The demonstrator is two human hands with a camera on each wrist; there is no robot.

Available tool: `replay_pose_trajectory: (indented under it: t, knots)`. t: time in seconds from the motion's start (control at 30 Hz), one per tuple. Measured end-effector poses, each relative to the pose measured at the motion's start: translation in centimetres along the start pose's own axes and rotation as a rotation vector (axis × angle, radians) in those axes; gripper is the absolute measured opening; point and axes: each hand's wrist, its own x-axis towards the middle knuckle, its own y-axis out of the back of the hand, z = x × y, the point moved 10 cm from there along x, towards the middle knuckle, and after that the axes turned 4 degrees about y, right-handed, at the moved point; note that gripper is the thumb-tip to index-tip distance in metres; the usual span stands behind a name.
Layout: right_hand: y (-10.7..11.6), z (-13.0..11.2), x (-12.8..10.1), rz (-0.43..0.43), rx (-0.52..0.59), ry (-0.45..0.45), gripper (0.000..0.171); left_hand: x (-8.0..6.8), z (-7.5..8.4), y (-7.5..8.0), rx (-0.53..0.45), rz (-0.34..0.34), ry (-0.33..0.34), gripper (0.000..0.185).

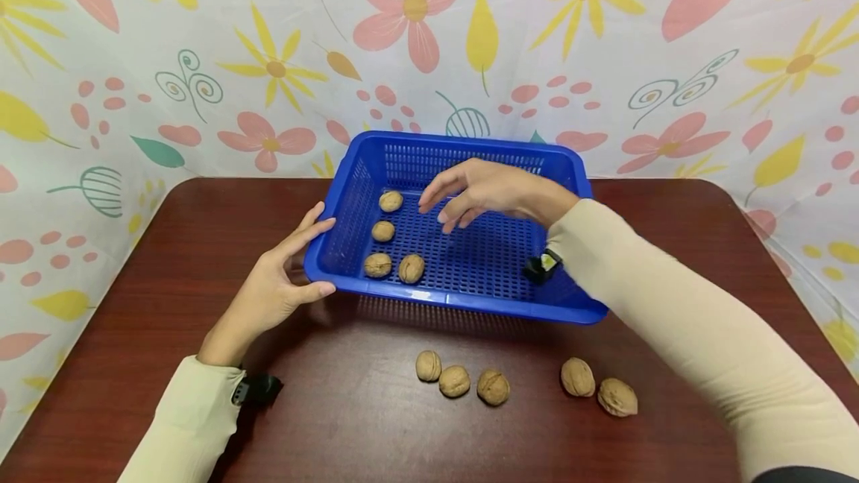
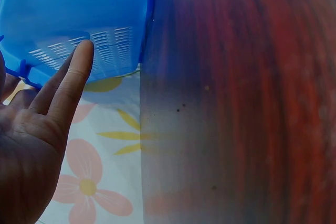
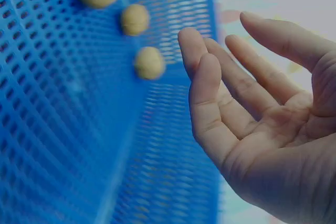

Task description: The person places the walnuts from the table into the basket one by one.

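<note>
A blue perforated basket [image 1: 470, 298] stands on the dark red table and holds several walnuts [image 1: 391, 201] along its left side. My left hand [image 1: 290, 274] rests against the basket's left front corner with straight fingers [image 2: 73, 80], thumb on the rim. Over the basket's middle hovers my right hand [image 1: 463, 196], fingers [image 3: 210, 98] relaxed and empty, a little right of the walnuts [image 3: 149, 62]. Several more walnuts [image 1: 493, 387] lie in a row on the table in front of the basket.
The table [image 1: 134, 282] is backed and flanked by a floral cloth [image 1: 201, 58]. Bare tabletop [image 2: 236, 103] lies left and right of the basket. Small black wrist cameras [image 1: 540, 267] sit on both sleeves.
</note>
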Motion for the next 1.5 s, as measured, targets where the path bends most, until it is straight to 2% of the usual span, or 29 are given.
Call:
replay_pose_trajectory:
  t: [0.2, 0.33, 0.47, 0.57, 0.67, 0.8, 0.9, 1.03, 1.1, 1.33, 1.5]
  knots:
    - [2.6, -2.1, -6.1, 0.114, -0.103, 0.054, 0.033, 0.1, 0.0, 0.0, -0.007, 0.001, -0.001, 0.083]
    - [3.7, -1.6, -11.4, 0.207, -0.142, 0.061, 0.033, 0.1, 0.1, -0.1, -0.007, -0.005, -0.001, 0.082]
    - [4.2, 0.8, -17.0, 0.321, -0.146, 0.071, 0.032, 0.0, 0.0, 0.0, 0.0, -0.001, 0.004, 0.083]
    - [4.5, 3.2, -20.9, 0.39, -0.122, 0.143, 0.034, -0.1, -0.1, 0.1, 0.003, 0.004, 0.008, 0.083]
    - [4.4, 6.0, -24.0, 0.431, -0.052, 0.202, 0.041, -0.1, -0.1, 0.1, -0.003, 0.004, 0.01, 0.082]
    - [3.4, 10.0, -27.2, 0.508, 0.046, 0.159, 0.043, 0.1, 0.0, 0.0, -0.011, -0.001, 0.009, 0.082]
    - [1.9, 12.5, -28.8, 0.515, 0.043, 0.127, 0.043, 0.2, 0.1, 0.0, -0.01, -0.003, 0.01, 0.083]
    - [-0.3, 15.2, -30.1, 0.463, 0.01, 0.106, 0.047, 0.1, 0.0, -0.1, -0.009, -0.004, 0.015, 0.082]
    - [-1.5, 16.5, -30.4, 0.44, 0.04, 0.067, 0.047, 0.1, -0.1, -0.1, -0.006, -0.003, 0.016, 0.082]
    - [-5.0, 19.9, -30.4, 0.366, 0.288, -0.073, 0.043, 0.0, 0.0, -0.1, -0.01, -0.004, 0.018, 0.082]
    - [-6.8, 20.8, -29.8, 0.289, 0.43, -0.082, 0.048, 0.0, 0.0, -0.2, -0.012, -0.006, 0.02, 0.081]
